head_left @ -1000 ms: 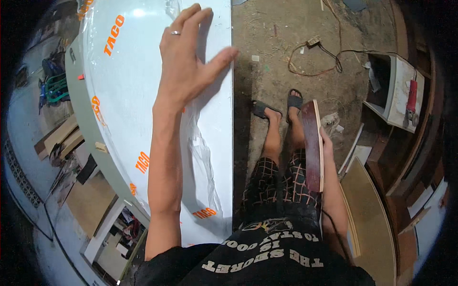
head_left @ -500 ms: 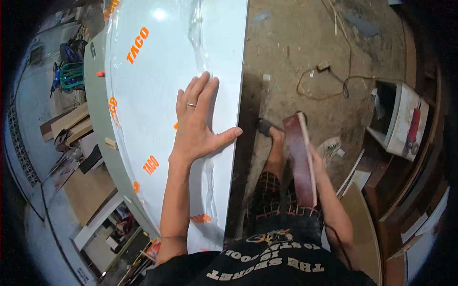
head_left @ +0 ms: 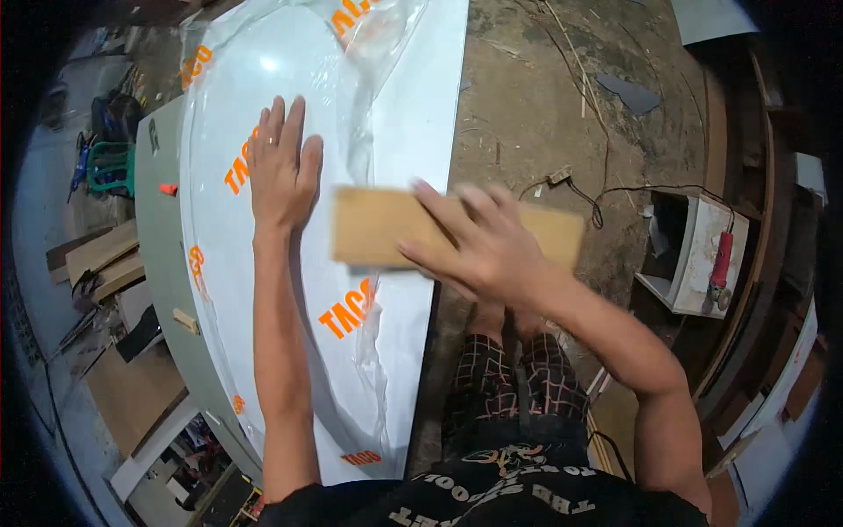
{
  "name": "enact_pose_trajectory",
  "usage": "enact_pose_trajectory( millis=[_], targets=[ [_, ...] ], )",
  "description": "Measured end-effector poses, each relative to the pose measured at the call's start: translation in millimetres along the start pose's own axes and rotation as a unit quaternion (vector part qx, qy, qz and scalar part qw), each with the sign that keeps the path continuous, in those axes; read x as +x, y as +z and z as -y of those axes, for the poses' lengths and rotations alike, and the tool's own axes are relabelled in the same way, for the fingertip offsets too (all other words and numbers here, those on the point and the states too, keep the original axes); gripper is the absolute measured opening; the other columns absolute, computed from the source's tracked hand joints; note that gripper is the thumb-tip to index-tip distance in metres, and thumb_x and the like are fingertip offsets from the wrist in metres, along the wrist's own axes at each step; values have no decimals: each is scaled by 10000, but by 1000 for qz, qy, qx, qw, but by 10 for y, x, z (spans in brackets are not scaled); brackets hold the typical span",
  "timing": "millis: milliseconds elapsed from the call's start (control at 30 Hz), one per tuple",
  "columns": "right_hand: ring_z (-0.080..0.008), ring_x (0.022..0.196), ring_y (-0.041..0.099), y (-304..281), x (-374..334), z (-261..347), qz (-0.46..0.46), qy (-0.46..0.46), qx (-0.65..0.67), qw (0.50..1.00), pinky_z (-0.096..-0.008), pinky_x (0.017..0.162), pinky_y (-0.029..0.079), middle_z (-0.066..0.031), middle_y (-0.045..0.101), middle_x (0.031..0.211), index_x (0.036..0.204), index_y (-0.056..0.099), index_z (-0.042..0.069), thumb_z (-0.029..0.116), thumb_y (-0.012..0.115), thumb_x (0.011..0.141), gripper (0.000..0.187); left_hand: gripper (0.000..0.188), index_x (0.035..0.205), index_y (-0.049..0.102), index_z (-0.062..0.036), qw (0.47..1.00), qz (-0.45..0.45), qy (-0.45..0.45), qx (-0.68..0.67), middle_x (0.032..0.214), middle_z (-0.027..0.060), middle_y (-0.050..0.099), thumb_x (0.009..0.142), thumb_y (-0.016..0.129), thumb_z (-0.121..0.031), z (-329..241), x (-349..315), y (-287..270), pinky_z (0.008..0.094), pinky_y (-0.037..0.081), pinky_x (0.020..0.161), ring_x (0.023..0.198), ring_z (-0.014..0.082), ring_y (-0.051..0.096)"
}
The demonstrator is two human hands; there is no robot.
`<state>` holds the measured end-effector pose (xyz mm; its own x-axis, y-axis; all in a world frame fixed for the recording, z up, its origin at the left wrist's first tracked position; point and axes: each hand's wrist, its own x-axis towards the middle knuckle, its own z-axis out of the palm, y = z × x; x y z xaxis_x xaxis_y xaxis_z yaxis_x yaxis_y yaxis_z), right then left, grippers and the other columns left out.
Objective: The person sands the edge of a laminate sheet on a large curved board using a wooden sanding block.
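A long white panel [head_left: 417,132] lies in front of me, its right edge running away from my body. Clear plastic film [head_left: 360,145] with orange print covers most of it, folded back in wrinkles so a bare strip shows along the right. My left hand [head_left: 283,180] rests flat on the film, fingers stretched out. In my right hand [head_left: 492,241] is a wooden sanding block [head_left: 373,220], gripped from above and slightly blurred. Its left end is over the panel and its right end reaches past the edge. The block's underside is hidden; contact with the panel cannot be made out.
Under the panel, a grey-green board [head_left: 158,237] sticks out on the left. A red angle grinder [head_left: 722,268] lies on a white cabinet box [head_left: 689,263] at right. A cable [head_left: 597,206] crosses the floor. Wood offcuts [head_left: 105,255] and a green chair [head_left: 114,162] stand left.
My right hand has brought the sanding block up from beside my legs to the panel's right edge, turning its dark red face out of sight. My left hand has shifted left and farther along the film.
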<state>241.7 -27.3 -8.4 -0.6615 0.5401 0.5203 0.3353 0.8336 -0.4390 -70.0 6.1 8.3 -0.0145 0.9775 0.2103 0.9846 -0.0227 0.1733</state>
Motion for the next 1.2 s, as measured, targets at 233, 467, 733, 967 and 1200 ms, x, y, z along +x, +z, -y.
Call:
enact_pose_trajectory(
  millis=[233, 467, 733, 967, 1200],
  targets=[
    [-331, 1092, 567, 21, 473, -391, 6, -4, -55, 998, -478, 872, 446, -173, 538, 1508, 1326, 643, 296, 324, 734, 846, 489, 554, 1556, 472, -127, 998, 40, -40, -33, 1645, 165, 383, 1024, 493, -281, 43, -92, -4, 578, 118, 1261, 1546, 381, 284],
    [-321, 1057, 577, 77, 1031, -542, 11, -7, -58, 998, -492, 825, 447, -157, 585, 1440, 1263, 691, 319, 319, 717, 872, 392, 588, 1586, 411, -90, 998, 44, -33, -18, 1664, 136, 365, 1035, 460, -288, -11, -19, -88, 568, 112, 1265, 1565, 344, 264],
    [-301, 1072, 549, -291, 10, -361, 127, 8, -49, 991, -472, 875, 423, -150, 590, 1454, 1299, 661, 349, 405, 770, 825, 490, 551, 1575, 428, -76, 996, 56, -74, -6, 1650, 130, 394, 1058, 444, -263, -41, -8, -67, 551, 126, 1266, 1560, 333, 280],
    [-308, 961, 597, 247, 1678, -1057, -4, 13, -112, 994, -489, 781, 450, -134, 618, 1320, 1285, 662, 350, 397, 713, 896, 396, 544, 1564, 444, -72, 996, 40, -71, -28, 1636, 129, 416, 1050, 429, -251, -69, 10, -29, 549, 139, 1262, 1556, 333, 291],
    [-314, 1027, 584, -165, 349, -300, 51, 61, -38, 996, -484, 797, 428, -164, 602, 1421, 1243, 711, 334, 356, 772, 835, 413, 544, 1553, 458, -87, 997, 28, -76, -6, 1630, 109, 426, 1028, 450, -232, -116, 50, -68, 574, 143, 1261, 1552, 315, 306]
  ],
)
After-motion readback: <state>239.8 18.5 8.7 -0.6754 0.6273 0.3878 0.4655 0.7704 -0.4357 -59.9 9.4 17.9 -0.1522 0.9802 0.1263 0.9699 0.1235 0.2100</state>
